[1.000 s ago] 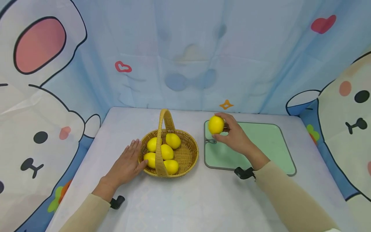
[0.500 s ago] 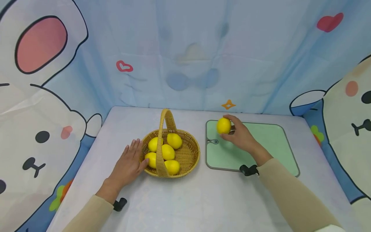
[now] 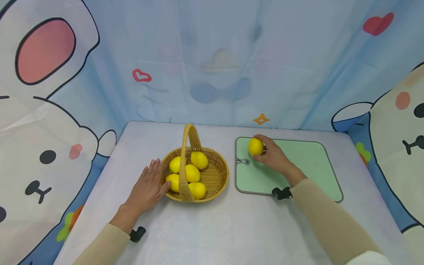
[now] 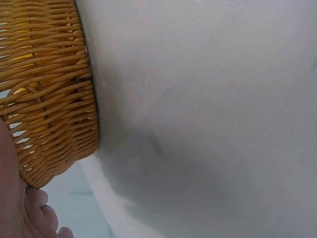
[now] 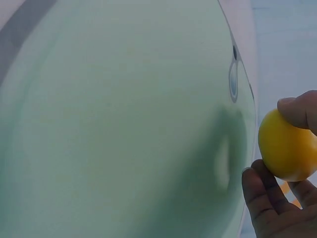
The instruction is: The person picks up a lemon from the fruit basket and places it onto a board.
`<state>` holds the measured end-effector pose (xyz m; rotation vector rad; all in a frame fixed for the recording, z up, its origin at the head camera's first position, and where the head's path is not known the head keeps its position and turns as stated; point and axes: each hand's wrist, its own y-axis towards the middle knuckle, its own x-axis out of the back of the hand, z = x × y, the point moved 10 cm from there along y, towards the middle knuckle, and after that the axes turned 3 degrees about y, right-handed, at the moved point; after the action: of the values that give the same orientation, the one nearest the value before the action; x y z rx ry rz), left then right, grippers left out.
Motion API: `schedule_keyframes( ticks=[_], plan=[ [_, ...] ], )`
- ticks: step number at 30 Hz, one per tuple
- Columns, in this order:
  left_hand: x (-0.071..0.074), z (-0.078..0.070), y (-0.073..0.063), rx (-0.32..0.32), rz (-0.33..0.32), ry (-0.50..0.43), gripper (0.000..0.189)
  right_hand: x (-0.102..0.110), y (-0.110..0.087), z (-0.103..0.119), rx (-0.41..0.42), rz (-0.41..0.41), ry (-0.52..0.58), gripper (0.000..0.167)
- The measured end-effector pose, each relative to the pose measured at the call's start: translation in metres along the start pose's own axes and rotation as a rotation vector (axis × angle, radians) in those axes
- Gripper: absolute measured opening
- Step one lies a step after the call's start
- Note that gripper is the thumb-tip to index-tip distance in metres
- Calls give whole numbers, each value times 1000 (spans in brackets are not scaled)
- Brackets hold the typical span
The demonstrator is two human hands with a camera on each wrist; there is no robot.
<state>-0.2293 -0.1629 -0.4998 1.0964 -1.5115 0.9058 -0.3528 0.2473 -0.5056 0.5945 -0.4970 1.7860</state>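
Between the thumb and fingers of my right hand point(image 3: 273, 156) is a lemon point(image 3: 255, 147), held over the left part of a pale green cutting board point(image 3: 298, 176). The right wrist view shows the same lemon point(image 5: 287, 146) pinched, with a shadow on the board below. My left hand point(image 3: 147, 187) lies with straight fingers against the left side of a wicker basket point(image 3: 215, 180) with a tall arched handle. Several lemons point(image 3: 199, 161) sit in the basket, mostly toward its left. In the left wrist view, the basket's woven wall point(image 4: 49, 94) touches that hand.
The board and basket stand on a table with a whitish cloth point(image 3: 205, 232), the board to the right of the basket. Behind the table hangs a light blue printed curtain point(image 3: 215, 73). The board has a grey rim and a small printed spoon mark point(image 3: 243, 161).
My right hand has shifted right with the lemon, farther over the board, and then dipped slightly lower. The left hand stays against the basket. The head view has turned a little.
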Motion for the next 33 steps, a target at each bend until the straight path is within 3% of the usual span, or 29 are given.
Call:
schedule_keyframes(
  ticks=[17, 25, 33],
  plan=[
    [-2, 2, 1, 5, -4, -23, 81, -3, 2, -20, -44, 23, -99, 81],
    [-1, 2, 0, 11, -3, -30, 80, 3, 1, -27, -116, 45, -58, 86],
    [0, 1, 1, 11, 4, -31, 81, 3, 3, -28, -99, 53, -33, 85]
  ],
)
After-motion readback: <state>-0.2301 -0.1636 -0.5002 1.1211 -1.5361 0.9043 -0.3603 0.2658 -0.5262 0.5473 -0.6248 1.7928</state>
